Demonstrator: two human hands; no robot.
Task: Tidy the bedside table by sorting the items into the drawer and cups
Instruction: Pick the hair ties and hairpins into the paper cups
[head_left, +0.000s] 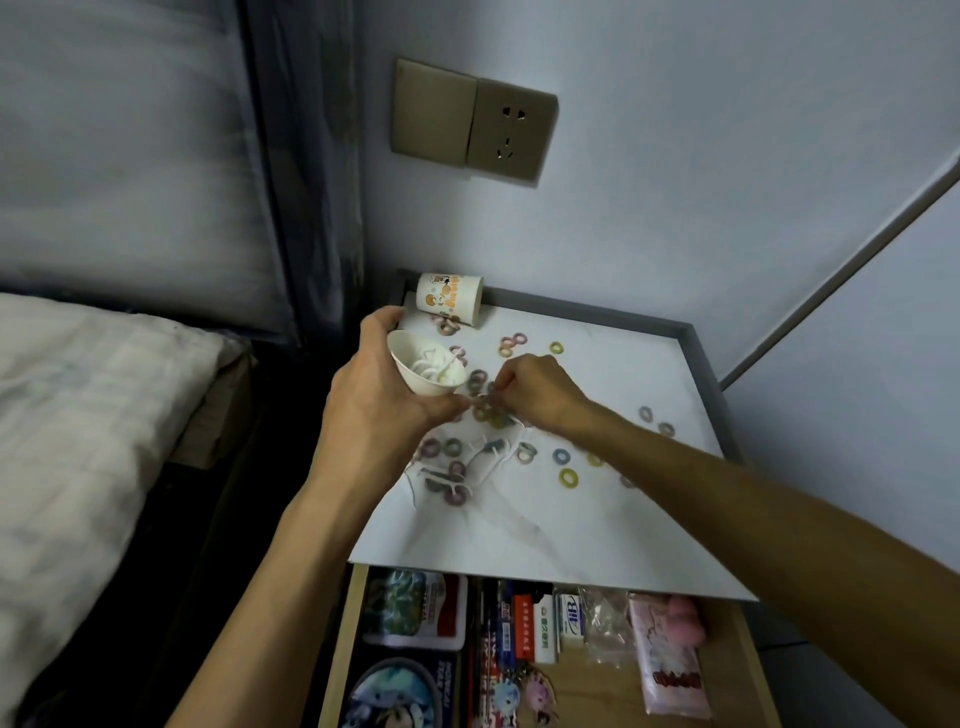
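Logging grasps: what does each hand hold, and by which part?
Left hand grips the white cup round its side wall. Right hand, curled, is down among the rings; any hold cannot be told.

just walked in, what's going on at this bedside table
A person is sorting. Their left hand holds a white cup, tilted, with white cords in it; the right hand pinches at the coloured rings scattered on the table. A printed cup lies on its side at the back. The drawer below is open.
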